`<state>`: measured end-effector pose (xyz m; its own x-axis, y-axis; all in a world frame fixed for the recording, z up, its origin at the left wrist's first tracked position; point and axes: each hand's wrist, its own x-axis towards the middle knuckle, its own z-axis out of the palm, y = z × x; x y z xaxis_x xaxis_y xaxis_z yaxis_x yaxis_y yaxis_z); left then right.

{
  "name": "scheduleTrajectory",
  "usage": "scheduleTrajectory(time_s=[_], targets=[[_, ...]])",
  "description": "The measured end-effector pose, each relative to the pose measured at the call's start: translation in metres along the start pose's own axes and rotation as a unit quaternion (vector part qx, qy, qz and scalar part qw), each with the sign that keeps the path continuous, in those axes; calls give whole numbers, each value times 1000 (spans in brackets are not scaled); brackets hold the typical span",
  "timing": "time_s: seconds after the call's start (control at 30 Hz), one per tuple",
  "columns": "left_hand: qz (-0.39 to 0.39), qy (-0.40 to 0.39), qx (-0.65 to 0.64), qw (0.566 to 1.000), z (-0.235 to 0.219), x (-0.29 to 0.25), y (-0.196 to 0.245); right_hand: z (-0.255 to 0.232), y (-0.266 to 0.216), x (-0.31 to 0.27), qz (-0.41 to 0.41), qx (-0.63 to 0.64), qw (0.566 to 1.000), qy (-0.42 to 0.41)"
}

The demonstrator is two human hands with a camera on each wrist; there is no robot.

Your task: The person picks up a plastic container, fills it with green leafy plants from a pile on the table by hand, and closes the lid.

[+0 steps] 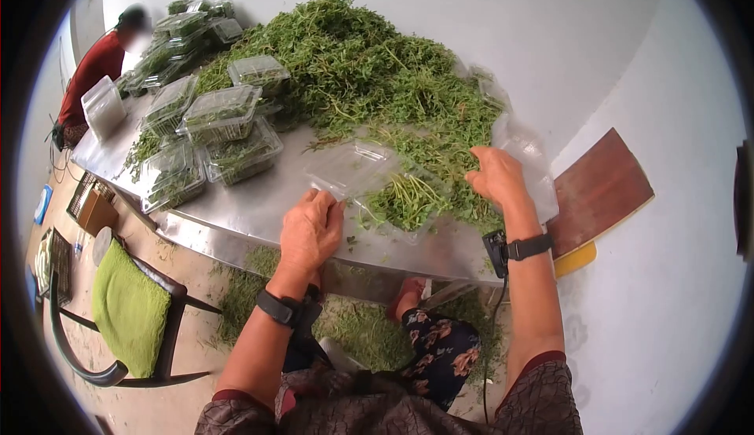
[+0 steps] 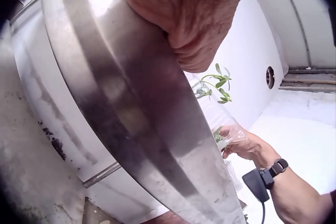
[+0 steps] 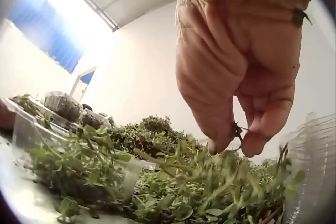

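An open clear plastic clamshell box [image 1: 404, 231] lies near the front edge of the metal table, its lid [image 1: 353, 169] folded back to the left and leafy green stems [image 1: 408, 199] inside. My left hand [image 1: 312, 227], fingers curled, grips the box's near left side; its fingertips are hidden in the left wrist view. Over the heap of greens [image 1: 345, 58], to the right of the box, is my right hand [image 1: 500, 180]. In the right wrist view its thumb and fingertips pinch a small sprig of greens [image 3: 238, 131] just above the pile.
Filled clamshell boxes [image 1: 222, 113] are stacked at the left, with more behind. A person in red [image 1: 98, 74] is at the far left end of the table. A brown board [image 1: 601, 188] leans at the right, and a chair with a green cover [image 1: 129, 309] stands front left.
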<state>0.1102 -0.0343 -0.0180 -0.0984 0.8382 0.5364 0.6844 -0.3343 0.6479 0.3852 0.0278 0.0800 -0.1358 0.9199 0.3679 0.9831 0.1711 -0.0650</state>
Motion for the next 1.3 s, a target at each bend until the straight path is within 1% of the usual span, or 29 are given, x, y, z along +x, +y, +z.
scheduleTrajectory(time_s=[0.03,0.1,0.13,0.2,0.3,0.43,0.5,0.63,0.7,0.83,0.9,0.93,1.0,1.03,1.1,1.13,1.2,1.23,1.3], targets=[[-3,-4,1,1000,0,-1,-1,1,-3,4,1,2,1000,-5],[5,-4,8,1000,1,0,-2,1,-9,16,44,-38,985,-165],[4,-5,7,1000,1,0,-1,8,-5,15,45,-39,984,-167],[-17,-10,-2,1000,1,1,-1,32,9,18,-26,-27,997,-62],[-11,-13,6,1000,0,1,0,49,13,19,-46,-36,997,-60],[-11,-13,9,1000,0,1,1,58,17,22,-32,-57,996,-68],[14,11,6,1000,2,1,-1,60,22,20,-29,-28,999,-29],[13,5,8,1000,2,1,-2,45,19,10,3,-6,1000,-12],[12,8,11,1000,5,1,-4,35,16,6,58,45,997,13],[0,0,2,1000,3,0,-2,13,15,7,79,75,994,30],[-9,-16,16,1000,2,1,-1,2,14,8,109,158,980,55],[-9,-16,15,1000,2,1,0,-3,14,10,109,158,980,55],[-1,-3,12,1000,2,0,0,-10,11,11,109,251,961,40],[-3,-3,14,1000,2,-2,-1,-18,2,7,108,253,961,37],[-1,-7,20,1000,2,0,-2,-36,-21,-1,147,388,910,11],[-3,-6,23,1000,3,0,-2,-41,-28,-4,146,390,909,9],[3,2,16,1000,3,0,-1,-48,-38,-9,103,429,897,-19],[2,1,19,1000,4,-1,-2,-50,-44,-12,104,431,896,-21],[16,10,14,1000,4,0,-3,-51,-52,-16,28,415,909,2]])
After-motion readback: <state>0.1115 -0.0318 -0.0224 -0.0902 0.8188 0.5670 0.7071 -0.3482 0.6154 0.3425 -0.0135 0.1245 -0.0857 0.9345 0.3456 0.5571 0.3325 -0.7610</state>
